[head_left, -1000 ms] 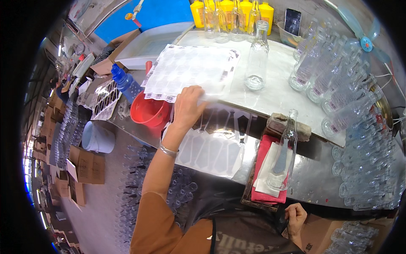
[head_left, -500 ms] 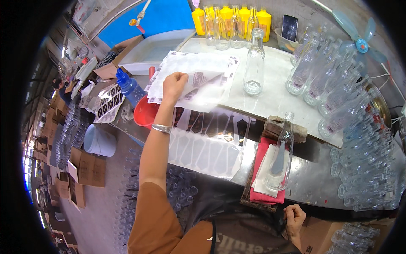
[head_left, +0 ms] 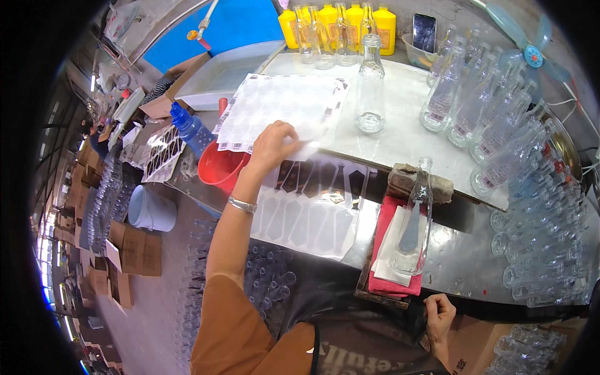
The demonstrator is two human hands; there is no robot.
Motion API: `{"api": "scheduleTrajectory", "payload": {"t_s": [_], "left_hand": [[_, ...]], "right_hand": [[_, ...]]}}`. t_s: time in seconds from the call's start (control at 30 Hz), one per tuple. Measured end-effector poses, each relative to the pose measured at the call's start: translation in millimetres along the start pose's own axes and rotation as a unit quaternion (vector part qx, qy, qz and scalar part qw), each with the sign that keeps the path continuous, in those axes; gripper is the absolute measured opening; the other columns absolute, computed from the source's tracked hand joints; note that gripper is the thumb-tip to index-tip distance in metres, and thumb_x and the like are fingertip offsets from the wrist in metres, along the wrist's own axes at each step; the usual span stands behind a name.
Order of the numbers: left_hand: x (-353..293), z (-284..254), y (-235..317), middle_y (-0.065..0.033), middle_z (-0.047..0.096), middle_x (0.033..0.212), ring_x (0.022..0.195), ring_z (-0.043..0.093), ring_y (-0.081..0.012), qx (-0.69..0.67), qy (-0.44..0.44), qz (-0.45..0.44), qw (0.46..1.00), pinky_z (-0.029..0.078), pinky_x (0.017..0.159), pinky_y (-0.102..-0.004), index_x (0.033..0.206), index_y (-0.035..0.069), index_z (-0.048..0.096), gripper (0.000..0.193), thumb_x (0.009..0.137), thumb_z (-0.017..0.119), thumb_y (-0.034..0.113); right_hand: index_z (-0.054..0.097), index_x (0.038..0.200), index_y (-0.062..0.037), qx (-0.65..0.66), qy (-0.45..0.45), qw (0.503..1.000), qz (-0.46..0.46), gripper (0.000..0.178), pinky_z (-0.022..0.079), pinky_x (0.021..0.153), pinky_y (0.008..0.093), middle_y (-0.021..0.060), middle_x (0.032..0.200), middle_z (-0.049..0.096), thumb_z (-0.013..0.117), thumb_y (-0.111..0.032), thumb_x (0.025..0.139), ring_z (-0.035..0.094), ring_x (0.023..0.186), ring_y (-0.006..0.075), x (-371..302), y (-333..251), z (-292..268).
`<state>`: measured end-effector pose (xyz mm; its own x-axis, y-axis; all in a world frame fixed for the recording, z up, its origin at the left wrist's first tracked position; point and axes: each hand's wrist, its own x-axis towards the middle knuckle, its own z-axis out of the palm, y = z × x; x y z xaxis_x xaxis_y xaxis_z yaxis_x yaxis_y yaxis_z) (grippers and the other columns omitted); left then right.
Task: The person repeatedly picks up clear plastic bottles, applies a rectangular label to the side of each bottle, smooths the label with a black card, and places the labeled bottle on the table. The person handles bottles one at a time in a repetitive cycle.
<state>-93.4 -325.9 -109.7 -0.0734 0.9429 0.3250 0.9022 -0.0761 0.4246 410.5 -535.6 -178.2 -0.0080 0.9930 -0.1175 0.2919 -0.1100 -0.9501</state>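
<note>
My left hand (head_left: 275, 145) is over the near edge of a stack of printed label sheets (head_left: 275, 103). Its fingers are bent together at a thin, translucent whitish piece (head_left: 305, 150), partly hidden and blurred. In front lies a clear sheet of bottle-shaped labels (head_left: 300, 219). My right hand (head_left: 439, 317) is low at the right, fingers curled; whatever may be inside is hidden. Nearest to it, a clear glass bottle (head_left: 410, 250) with a grey patch leans on white paper and a red cloth (head_left: 381, 284) in a wooden holder, its neck against a worn block (head_left: 442, 188).
One clear bottle (head_left: 370, 94) stands on the white tabletop (head_left: 406, 140). Several printed bottles (head_left: 465, 119) and a blue fan (head_left: 532, 56) are to the right. Yellow bottles (head_left: 384, 31) line the back. A red bucket (head_left: 220, 167) and blue spray bottle (head_left: 192, 131) are left.
My left hand has come down and toward me from the middle of the sheets. The raised, curled sheet no longer shows, and the stack lies flat. My right hand has barely moved.
</note>
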Motion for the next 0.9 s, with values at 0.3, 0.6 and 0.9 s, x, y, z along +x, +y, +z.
{"api": "scheduleTrajectory", "payload": {"t_s": [0.3,0.6,0.9], "left_hand": [[6.7,-2.3,-8.8,-0.0113,0.071,0.112,0.098,0.067,-0.0246,-0.059,-0.025,-0.060,0.996,0.051,0.088,-0.0338,0.090,0.000,0.073,0.022,0.091,0.069,0.022],[7.9,-5.8,-10.1,-0.0072,0.071,0.097,0.084,0.064,-0.0150,-0.122,-0.032,-0.130,0.983,0.049,0.076,-0.0280,0.094,-0.002,0.073,0.026,0.093,0.068,0.024],[52.7,-9.2,-59.4,-0.0048,0.066,0.081,0.076,0.056,-0.0099,-0.323,0.297,-0.152,0.886,0.046,0.069,-0.0287,0.097,-0.004,0.070,0.033,0.098,0.065,0.029]], "right_hand": [[0.065,0.082,0.0029,-0.001,-0.007,1.000,-0.002,0.016,0.042,0.053,0.0240,0.0010,0.064,0.060,0.065,-0.008,0.094,0.054,0.056,0.0060,-0.3,7.2,7.0],[0.065,0.083,0.0028,-0.008,-0.010,1.000,0.011,0.015,0.042,0.053,0.0239,0.0003,0.063,0.059,0.067,-0.008,0.093,0.053,0.056,0.0056,0.7,10.4,7.4],[0.065,0.082,0.0036,-0.028,0.009,1.000,-0.010,0.014,0.042,0.054,0.0240,0.0017,0.063,0.059,0.067,-0.005,0.092,0.053,0.058,0.0052,2.4,15.6,5.8]]}}
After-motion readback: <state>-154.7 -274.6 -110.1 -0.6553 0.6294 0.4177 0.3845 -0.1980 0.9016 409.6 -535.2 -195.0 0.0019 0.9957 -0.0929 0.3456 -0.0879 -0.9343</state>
